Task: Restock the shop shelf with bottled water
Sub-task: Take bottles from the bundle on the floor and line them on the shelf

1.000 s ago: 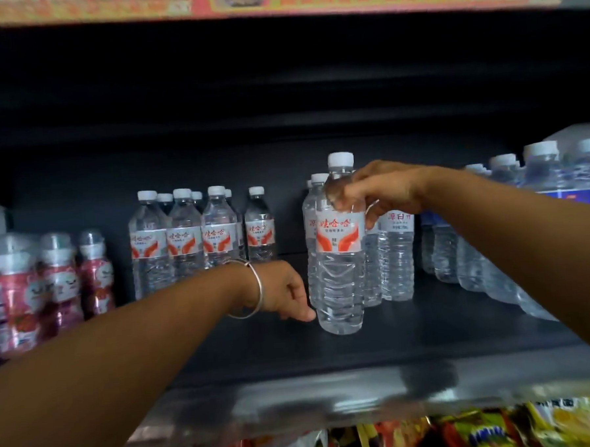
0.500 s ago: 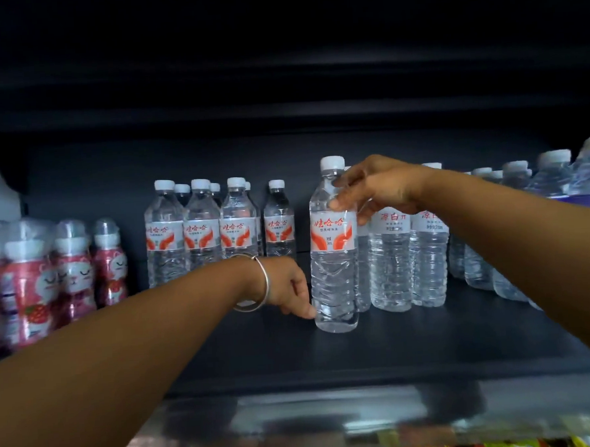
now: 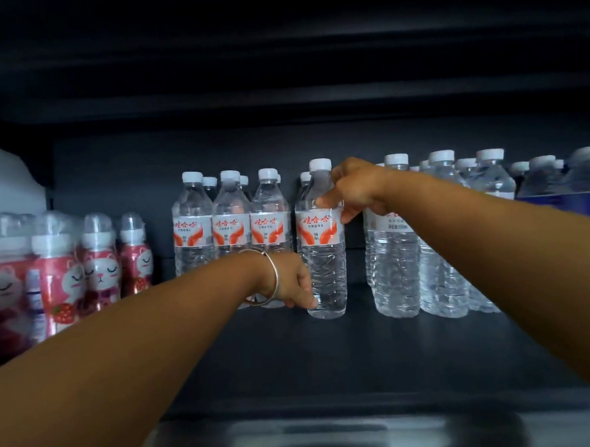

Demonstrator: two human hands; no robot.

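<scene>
A person reaches both bare arms into a dark shop shelf point(image 3: 328, 358). Between the hands stands one water bottle point(image 3: 322, 249) with a white cap and a red and white label. It is upright, its long axis straight up and down, cap pointing to the shelf above, its base on the shelf floor.

The right hand point(image 3: 353, 189) comes in from the right at the bottle's shoulder. Its fingers point(image 3: 326, 199) curl round the upper part just above the label, with the thumb at the label's right edge, so it grips the bottle near the top.

The left hand point(image 3: 295, 281) wears a thin silver bangle point(image 3: 272, 275) at the wrist. It sits low at the bottle's left side, fingers curled, with the fingertips touching the bottle close to its base. Whether they wrap round it or only press against it cannot be told.

Just to the left stands a row of matching bottles point(image 3: 232, 226), a small gap apart. To the right, near the held bottle, stand clear bottles with white labels point(image 3: 396, 252). At the far left are pink drink bottles point(image 3: 101, 267) with cat faces.
</scene>
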